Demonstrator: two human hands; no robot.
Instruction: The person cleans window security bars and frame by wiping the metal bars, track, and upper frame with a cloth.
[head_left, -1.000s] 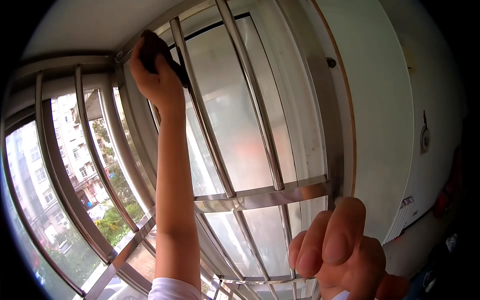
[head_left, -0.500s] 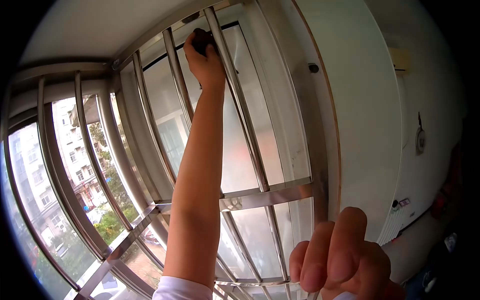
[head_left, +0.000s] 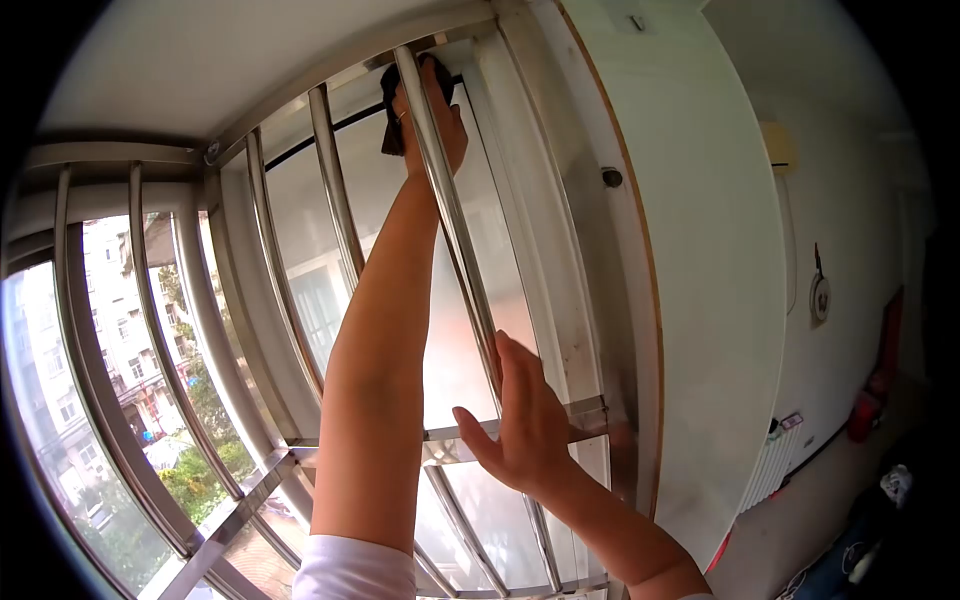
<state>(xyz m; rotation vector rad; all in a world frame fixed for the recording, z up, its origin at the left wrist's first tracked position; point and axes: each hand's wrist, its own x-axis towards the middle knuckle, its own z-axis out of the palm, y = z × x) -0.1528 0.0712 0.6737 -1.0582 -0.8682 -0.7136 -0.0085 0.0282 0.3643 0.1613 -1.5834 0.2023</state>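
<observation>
My left hand (head_left: 452, 130) is raised to the upper part of the frosted glass pane (head_left: 385, 220), closed on a dark cloth (head_left: 393, 128). It has reached past a vertical metal bar (head_left: 432, 160), which crosses in front of it. The cloth lies by the pane's top corner, and part of it hangs down left of the bar. Lower and to the right, my right hand (head_left: 525, 420) is open, thumb apart, with its fingertips at the lower part of the same bar. It holds nothing.
A horizontal metal rail (head_left: 585, 415) runs behind my right hand. More barred windows (head_left: 110, 350) stand at the left, with buildings and greenery outside. A pale panel (head_left: 700, 250) stands at the right, with a radiator (head_left: 770, 465) and red items (head_left: 865, 412) beyond.
My left hand has moved right with the cloth, now passing around the bar. My right hand has gone from curled fingers near the camera to outstretched fingers at the bar. The view has shifted right.
</observation>
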